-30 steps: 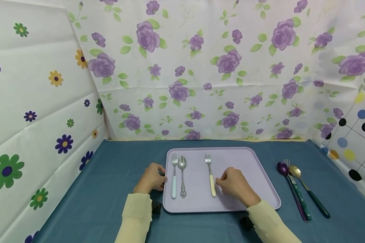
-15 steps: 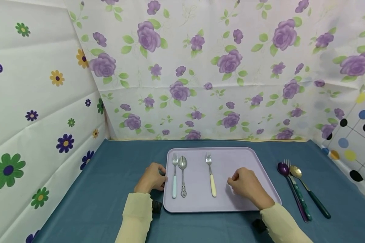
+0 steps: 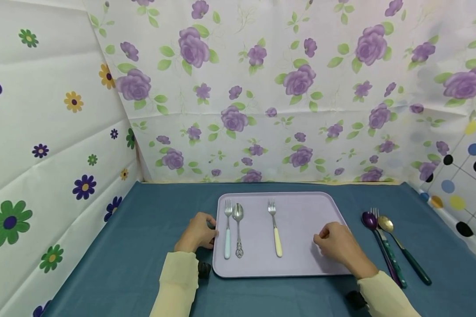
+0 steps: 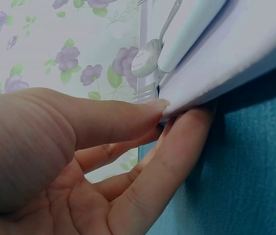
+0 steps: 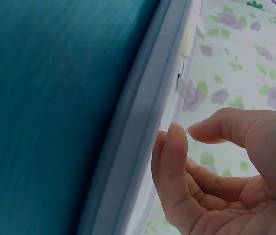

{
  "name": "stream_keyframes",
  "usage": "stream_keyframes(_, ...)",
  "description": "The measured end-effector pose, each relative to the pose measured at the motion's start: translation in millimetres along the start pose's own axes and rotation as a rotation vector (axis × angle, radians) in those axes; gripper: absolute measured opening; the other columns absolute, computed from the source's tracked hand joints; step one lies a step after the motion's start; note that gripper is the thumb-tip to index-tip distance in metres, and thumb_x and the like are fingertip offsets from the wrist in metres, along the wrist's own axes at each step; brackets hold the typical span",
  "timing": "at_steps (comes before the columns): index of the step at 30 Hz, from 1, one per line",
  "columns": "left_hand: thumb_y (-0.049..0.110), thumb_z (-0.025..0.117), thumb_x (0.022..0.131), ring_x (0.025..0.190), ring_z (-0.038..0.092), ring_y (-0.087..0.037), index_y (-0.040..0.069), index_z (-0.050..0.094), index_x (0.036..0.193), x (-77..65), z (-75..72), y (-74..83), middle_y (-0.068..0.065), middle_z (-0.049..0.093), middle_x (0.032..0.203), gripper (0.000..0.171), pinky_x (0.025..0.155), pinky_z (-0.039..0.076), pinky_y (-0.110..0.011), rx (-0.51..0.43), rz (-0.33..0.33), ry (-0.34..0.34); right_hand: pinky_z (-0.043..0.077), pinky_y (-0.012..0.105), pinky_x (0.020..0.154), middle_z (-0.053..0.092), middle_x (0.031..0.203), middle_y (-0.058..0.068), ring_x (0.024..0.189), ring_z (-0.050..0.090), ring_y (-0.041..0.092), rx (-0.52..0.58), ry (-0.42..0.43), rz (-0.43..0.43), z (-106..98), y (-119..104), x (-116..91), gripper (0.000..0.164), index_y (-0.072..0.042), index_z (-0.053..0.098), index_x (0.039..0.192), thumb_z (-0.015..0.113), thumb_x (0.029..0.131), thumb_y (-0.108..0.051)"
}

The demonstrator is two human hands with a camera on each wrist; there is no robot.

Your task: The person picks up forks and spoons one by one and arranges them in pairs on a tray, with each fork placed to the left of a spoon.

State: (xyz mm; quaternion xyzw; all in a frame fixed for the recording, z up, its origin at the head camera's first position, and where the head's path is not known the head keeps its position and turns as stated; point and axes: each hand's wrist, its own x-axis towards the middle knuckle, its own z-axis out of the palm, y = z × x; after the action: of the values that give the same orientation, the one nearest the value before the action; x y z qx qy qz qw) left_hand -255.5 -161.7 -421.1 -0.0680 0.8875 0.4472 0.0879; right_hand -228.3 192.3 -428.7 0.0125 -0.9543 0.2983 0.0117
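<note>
Cutlery layout: looks half done | on tray [image 3: 301,211]: mint-handled fork [image 3: 227,240], silver spoon [image 3: 238,213], cream-handled fork [image 3: 277,241] | left on desk [image 3: 162,202], right of tray: purple spoon [image 3: 369,220], green-handled fork [image 3: 392,259], gold spoon [image 3: 386,223] | left hand [image 3: 195,231] pinching tray's left rim; right hand [image 3: 336,242] empty, narrow gap

Head view bright; soft shadow on tray [image 3: 301,211].

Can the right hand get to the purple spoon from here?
Probably yes: the right hand holds nothing, and only the tray edge and the tablecloth show between it and the purple spoon.
</note>
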Motion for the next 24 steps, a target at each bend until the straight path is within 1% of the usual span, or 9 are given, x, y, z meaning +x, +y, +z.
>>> stream_keyframes(3, -0.004, 0.066, 0.085, 0.062, 0.063, -0.022, -0.005, 0.061, 0.106, -1.2, -0.3, -0.1, -0.018, 0.062, 0.08, 0.022, 0.055, 0.059, -0.034, 0.002, 0.012, -0.002, 0.047, 0.029, 0.047, 0.061, 0.063, 0.003, 0.054, 0.055, 0.013, 0.001, -0.011, 0.016, -4, 5, -1, 0.015, -0.003, 0.066, 0.08, 0.066, 0.086, -0.017)
stream_keyframes(6, -0.004, 0.066, 0.085, 0.062, 0.063, -0.022, -0.005, 0.061, 0.107, -1.4, -0.7, 0.2, -0.018, 0.062, 0.08, 0.022, 0.055, 0.059, -0.034, -0.001, 0.011, -0.004, 0.047, 0.029, 0.047, 0.061, 0.063, 0.003, 0.054, 0.055, 0.013, -0.01, -0.013, 0.03, -8, 11, -3, 0.015, -0.003, 0.066, 0.081, 0.066, 0.085, -0.018)
stream_keyframes(12, -0.004, 0.065, 0.085, 0.062, 0.063, -0.022, -0.005, 0.061, 0.107, -1.3, -0.9, 0.1, -0.017, 0.062, 0.08, 0.022, 0.055, 0.059, -0.034, -0.001, 0.013, -0.004, 0.047, 0.03, 0.047, 0.061, 0.063, 0.003, 0.054, 0.055, 0.013, -0.03, -0.012, 0.023, -15, 23, -6, 0.015, -0.002, 0.067, 0.079, 0.067, 0.085, -0.017)
stream_keyframes(15, -0.005, 0.066, 0.085, 0.062, 0.063, -0.022, -0.005, 0.061, 0.106, -1.0, -0.4, -0.5, -0.017, 0.062, 0.079, 0.021, 0.054, 0.059, -0.034, -0.001, 0.015, -0.001, 0.048, 0.029, 0.047, 0.061, 0.065, 0.004, 0.056, 0.054, 0.014, -0.041, -0.015, 0.035, -19, 29, -6, 0.016, -0.002, 0.068, 0.08, 0.066, 0.085, -0.017)
stream_keyframes(19, -0.004, 0.066, 0.085, 0.062, 0.063, -0.021, -0.004, 0.061, 0.106, 0.3, 0.5, -0.4, -0.016, 0.062, 0.079, 0.021, 0.054, 0.059, -0.033, -0.004, 0.002, -0.001, 0.048, 0.03, 0.048, 0.06, 0.067, 0.005, 0.057, 0.052, 0.016, -0.066, -0.014, 0.059, -25, 38, -8, 0.015, -0.002, 0.068, 0.08, 0.066, 0.085, -0.017)
stream_keyframes(24, -0.004, 0.066, 0.085, 0.062, 0.063, -0.021, -0.004, 0.061, 0.105, 1.0, 0.7, -0.2, -0.016, 0.062, 0.079, 0.021, 0.054, 0.059, -0.033, -0.008, -0.014, 0.001, 0.049, 0.029, 0.047, 0.061, 0.069, 0.004, 0.057, 0.053, 0.015, -0.09, -0.007, 0.061, -31, 53, -11, 0.015, -0.002, 0.067, 0.081, 0.065, 0.085, -0.016)
